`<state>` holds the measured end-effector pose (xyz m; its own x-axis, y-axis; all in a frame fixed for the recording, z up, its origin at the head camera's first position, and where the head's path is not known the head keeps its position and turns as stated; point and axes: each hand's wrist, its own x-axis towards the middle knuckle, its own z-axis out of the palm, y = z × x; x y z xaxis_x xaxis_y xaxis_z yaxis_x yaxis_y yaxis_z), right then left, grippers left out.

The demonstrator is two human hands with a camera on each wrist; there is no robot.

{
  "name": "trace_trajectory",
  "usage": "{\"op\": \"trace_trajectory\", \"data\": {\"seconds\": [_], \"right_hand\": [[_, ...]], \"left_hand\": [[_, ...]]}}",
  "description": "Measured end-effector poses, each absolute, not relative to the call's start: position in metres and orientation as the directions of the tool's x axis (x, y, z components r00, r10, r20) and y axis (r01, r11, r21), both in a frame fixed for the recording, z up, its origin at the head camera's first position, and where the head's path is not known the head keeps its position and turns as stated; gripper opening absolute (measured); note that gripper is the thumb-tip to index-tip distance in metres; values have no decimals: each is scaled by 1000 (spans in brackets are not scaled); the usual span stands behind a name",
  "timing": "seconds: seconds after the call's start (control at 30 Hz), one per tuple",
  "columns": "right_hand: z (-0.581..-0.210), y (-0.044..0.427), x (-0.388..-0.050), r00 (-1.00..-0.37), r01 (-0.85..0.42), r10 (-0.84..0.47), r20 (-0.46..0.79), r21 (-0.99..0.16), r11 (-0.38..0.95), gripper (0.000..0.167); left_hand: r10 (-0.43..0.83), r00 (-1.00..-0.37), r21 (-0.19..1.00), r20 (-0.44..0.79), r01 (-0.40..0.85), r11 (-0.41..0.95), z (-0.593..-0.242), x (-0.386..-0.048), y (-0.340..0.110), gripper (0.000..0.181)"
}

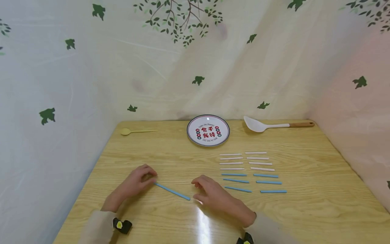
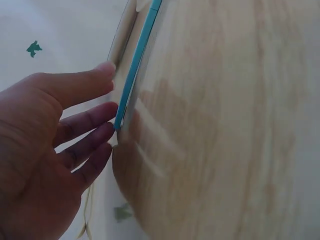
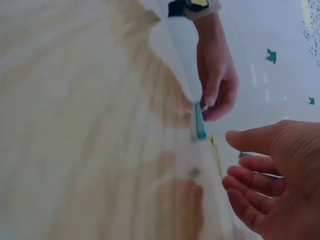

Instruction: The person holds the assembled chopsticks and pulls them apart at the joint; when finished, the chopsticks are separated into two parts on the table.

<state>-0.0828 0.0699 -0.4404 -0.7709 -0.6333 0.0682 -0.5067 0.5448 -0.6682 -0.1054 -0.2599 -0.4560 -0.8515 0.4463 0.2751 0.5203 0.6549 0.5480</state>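
A long thin blue stick lies slantwise on the table between the two hands. Its left end is at the fingertips of my left hand. In the left wrist view the fingers of that left hand are at the end of the blue stick, with the thumb held apart from them. My right hand hovers just beyond the stick's other end, fingers loosely bent. The right wrist view shows this right hand holding nothing, a gap between thumb and fingers.
Shorter blue sticks and pale pink sticks lie in two columns right of the hands. Behind are a round printed plate, a yellow spoon and a white ladle with a wooden handle. Cloth walls border the table.
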Motion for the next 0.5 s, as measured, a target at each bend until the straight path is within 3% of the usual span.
{"op": "trace_trajectory", "data": {"seconds": [0.23, 0.5], "right_hand": [[-452, 48, -76, -761, -486, -648, 23, -682, 546, 37], [-457, 41, -72, -745, -591, -654, 131, -584, 557, 12]], "left_hand": [[528, -819, 584, 225, 547, 600, -459, -107, -257, 16], [577, -801, 579, 160, 550, 603, -458, -111, -249, 10]]}}
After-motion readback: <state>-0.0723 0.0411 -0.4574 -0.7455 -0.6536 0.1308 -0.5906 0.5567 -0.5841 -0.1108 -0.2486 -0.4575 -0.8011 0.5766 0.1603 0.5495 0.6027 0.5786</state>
